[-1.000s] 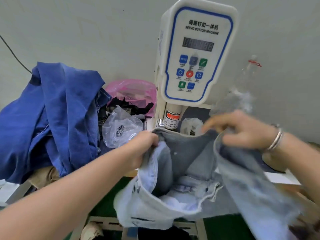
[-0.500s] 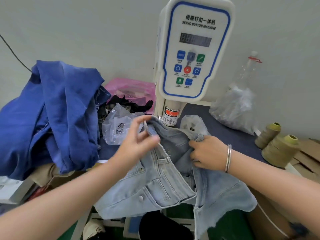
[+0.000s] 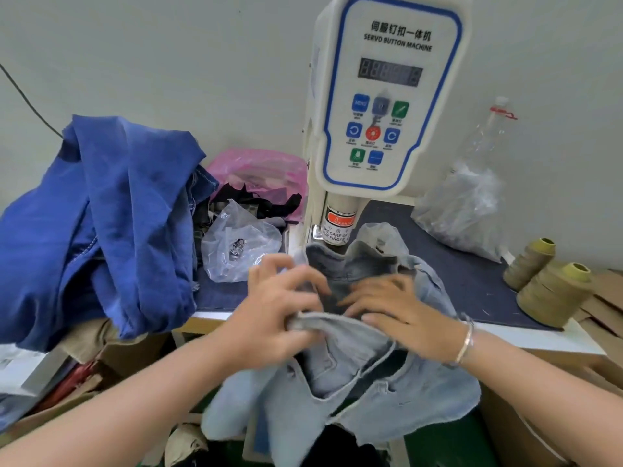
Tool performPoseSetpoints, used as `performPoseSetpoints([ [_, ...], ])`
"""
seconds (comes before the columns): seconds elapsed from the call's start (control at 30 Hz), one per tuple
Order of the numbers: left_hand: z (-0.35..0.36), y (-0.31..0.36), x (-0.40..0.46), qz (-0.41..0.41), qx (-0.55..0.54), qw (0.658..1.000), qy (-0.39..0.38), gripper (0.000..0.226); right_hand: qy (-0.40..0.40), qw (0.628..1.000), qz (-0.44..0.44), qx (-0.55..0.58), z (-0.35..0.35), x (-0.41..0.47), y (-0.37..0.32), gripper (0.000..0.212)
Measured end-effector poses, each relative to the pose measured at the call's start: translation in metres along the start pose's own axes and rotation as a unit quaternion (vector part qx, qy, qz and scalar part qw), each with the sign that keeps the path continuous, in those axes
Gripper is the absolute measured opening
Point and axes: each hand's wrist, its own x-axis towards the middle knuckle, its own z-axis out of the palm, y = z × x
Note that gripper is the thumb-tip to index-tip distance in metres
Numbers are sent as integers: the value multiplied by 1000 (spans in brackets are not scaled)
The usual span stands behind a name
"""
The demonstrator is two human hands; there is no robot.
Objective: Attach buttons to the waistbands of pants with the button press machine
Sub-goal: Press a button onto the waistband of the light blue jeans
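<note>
Fingers [image 3: 303, 281] of the left hand [image 3: 269, 318] are curled on the pale blue denim pants [image 3: 354, 375]; right hand [image 3: 397, 311] is now pressed flat, and the waistband has been brought beneath the white servo button machine [image 3: 387, 96], nearly positioned for pressing.

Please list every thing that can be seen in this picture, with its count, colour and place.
Servo button machine: one, white with blue trim, centre back.
Light blue denim pants: one, under both hands, waistband at the press.
Dark blue denim pile: one, left.
Pink plastic bag: one, behind.
Clear plastic bags: two, either side of the machine.
Olive thread cones: two, right.
Left hand: grips the waistband.
Right hand: fingers flat on the denim.
</note>
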Motion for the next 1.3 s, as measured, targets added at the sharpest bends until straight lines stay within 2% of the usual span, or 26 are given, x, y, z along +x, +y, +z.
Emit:
performPoseSetpoints([
  [0.03, -13, 5, 8, -21, -94, 995, -5, 11, -41, 991, 47, 119, -2, -7, -18, 27],
  [0.07, -24, 9, 15, -54, -192, 980, -23, 11, -112, 971, 62, 204, -1, -21, -29, 27],
  [0.1, -31, 11, 20, -83, -283, 955, -40, 14, -142, 946, 81, 281, -1, -29, -33, 26],
  [0.13, -36, 9, 23, -106, -351, 929, -52, 18, -135, 929, 75, 336, -2, -36, -32, 30],
  [0.2, -40, 3, 22, -130, -429, 889, -89, 14, -123, 890, 52, 436, -18, -35, -35, 54],
  [0.23, -38, 0, 20, -143, -442, 876, -126, 12, -135, 872, 37, 469, -25, -38, -33, 51],
  [0.27, -35, -6, 17, -162, -444, 865, -169, 17, -146, 848, 33, 509, -26, -38, -29, 37],
  [0.33, -28, -19, 11, -230, -437, 840, -226, 34, -90, 849, 73, 516, -24, -29, -20, 19],
  [0.4, -21, -29, 6, -288, -425, 823, -243, 43, -40, 870, 159, 466, -12, -12, -6, 24],
  [0.47, -16, -38, 4, -323, -372, 822, -287, 49, -15, 862, 210, 462, 0, 3, 9, 22],
  [0.57, -10, -53, 0, -345, -277, 827, -346, 35, 10, 847, 230, 478, 13, 24, 20, 17],
  [0.63, -7, -63, 1, -366, -246, 846, -298, 23, 37, 836, 244, 491, 19, 37, 25, 16],
  [0.7, -5, -72, 2, -398, -252, 861, -194, 25, 51, 839, 241, 485, 23, 49, 30, 17],
  [0.83, -4, -82, 13, -455, -297, 836, -75, 40, 104, 846, 203, 482, 32, 69, 34, 18],
  [0.87, -3, -84, 14, -455, -297, 837, -67, 41, 115, 844, 191, 488, 35, 73, 35, 15],
  [0.97, 1, -82, 22, -455, -291, 834, -113, 30, 124, 844, 165, 496, 44, 78, 43, 12],
  [1.0, 4, -84, 27, -464, -301, 825, -115, 40, 126, 842, 160, 500, 45, 79, 47, 14],
  [1.03, 7, -85, 29, -475, -330, 811, -92, 50, 132, 837, 154, 509, 47, 79, 49, 16],
  [1.07, 9, -86, 31, -473, -328, 815, -66, 49, 140, 830, 150, 519, 48, 79, 51, 18],
  [1.13, 18, -89, 26, -453, -301, 839, -13, 33, 162, 814, 146, 538, 51, 80, 52, 21],
  [1.2, 28, -88, 31, -454, -259, 851, 50, 26, 187, 801, 147, 549, 56, 81, 55, 23],
  [1.3, 36, -88, 35, -434, -252, 860, 89, 16, 214, 780, 155, 567, 64, 83, 56, 24],
])
